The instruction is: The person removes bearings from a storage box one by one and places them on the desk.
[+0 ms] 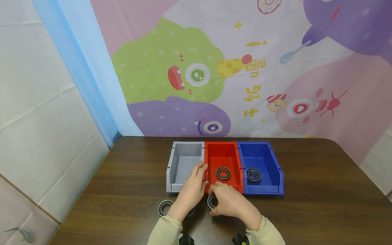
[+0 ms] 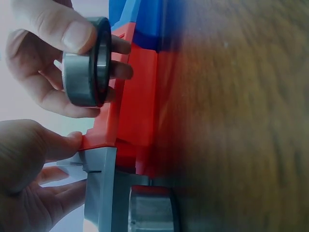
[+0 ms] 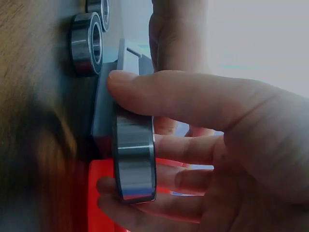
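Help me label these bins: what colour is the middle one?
The middle bin is red, seen best in the head view.

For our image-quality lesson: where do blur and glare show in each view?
Head: pale sheen on the table between the sleeves; left wrist: table grain soft, blurred; right wrist: upper right washed out white, bright streak across the held bearing.
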A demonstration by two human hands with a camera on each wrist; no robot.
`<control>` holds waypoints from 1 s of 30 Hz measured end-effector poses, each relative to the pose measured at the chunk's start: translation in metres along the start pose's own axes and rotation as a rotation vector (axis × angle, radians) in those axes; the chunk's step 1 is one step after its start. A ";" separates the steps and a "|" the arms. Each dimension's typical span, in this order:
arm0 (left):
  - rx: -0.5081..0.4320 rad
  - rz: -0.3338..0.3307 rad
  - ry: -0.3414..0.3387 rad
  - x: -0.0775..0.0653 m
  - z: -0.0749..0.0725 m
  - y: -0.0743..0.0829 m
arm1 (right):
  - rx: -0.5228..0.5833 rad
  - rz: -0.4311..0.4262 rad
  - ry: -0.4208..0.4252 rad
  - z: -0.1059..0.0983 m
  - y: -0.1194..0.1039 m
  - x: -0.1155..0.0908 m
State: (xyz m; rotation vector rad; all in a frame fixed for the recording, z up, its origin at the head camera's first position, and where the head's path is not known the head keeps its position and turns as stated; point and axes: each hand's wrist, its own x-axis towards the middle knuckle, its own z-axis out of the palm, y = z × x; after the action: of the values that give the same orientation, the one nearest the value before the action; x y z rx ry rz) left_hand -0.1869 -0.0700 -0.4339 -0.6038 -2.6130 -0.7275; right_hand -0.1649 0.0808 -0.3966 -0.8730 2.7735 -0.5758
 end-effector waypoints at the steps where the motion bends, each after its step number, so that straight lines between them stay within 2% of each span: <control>1: 0.001 -0.001 0.000 0.000 0.000 0.000 | 0.008 -0.010 -0.015 0.000 0.000 0.000; 7: 0.010 -0.012 -0.014 0.000 -0.001 0.001 | 0.030 -0.061 -0.091 0.002 -0.002 0.000; 14: 0.001 -0.010 -0.008 0.001 -0.002 0.001 | 0.035 -0.041 -0.135 0.009 -0.002 0.003; 19: -0.014 -0.009 0.003 0.000 -0.002 0.002 | 0.008 -0.045 -0.128 0.012 -0.003 0.004; 30: -0.019 -0.034 -0.029 0.000 -0.002 0.001 | -0.027 -0.068 -0.087 0.019 -0.007 0.005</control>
State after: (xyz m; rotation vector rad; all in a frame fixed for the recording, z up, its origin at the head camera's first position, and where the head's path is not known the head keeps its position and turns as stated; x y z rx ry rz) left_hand -0.1863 -0.0699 -0.4318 -0.5815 -2.6515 -0.7608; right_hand -0.1596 0.0666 -0.4114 -0.9779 2.6884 -0.4996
